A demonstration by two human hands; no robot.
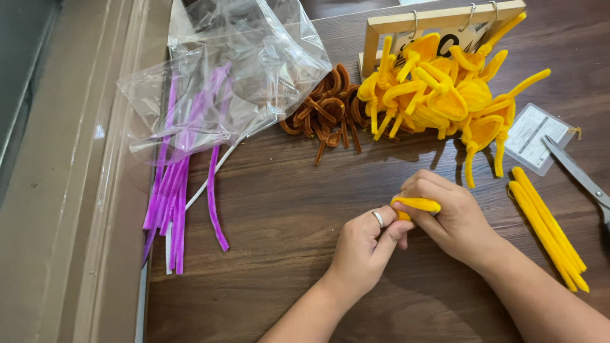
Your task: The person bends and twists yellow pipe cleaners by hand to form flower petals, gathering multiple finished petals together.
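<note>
Purple pipe cleaners point(175, 190) lie at the left side of the desk point(279, 209), half under a clear plastic bag point(229, 76), and one white stem shows among them. Next to the bag there is a small heap of brown bent pieces point(327, 111). These look like finished parts, judging from their curled shape.

Near the middle, the left hand point(365, 251), with a ring on one finger, is closed on the lower end of a yellow pipe cleaner point(416, 204). The right hand point(448, 219) is closed on the same stem from above, with the fingers point(424, 185) curled over it. The stem is bent between the two hands, just above the desk.

Behind the hands, a big pile of yellow shaped pieces point(445, 98) rests against a wooden frame with hooks point(438, 22). So I judge that much of the yellow work is already done. At the right, some straight yellow stems point(549, 228) lie not yet bent, so this part seems to be left.

A small flat packet point(534, 136) and grey scissors point(581, 174) lie near them, at the right edge. Nothing lies between the hands and the pile.
</note>
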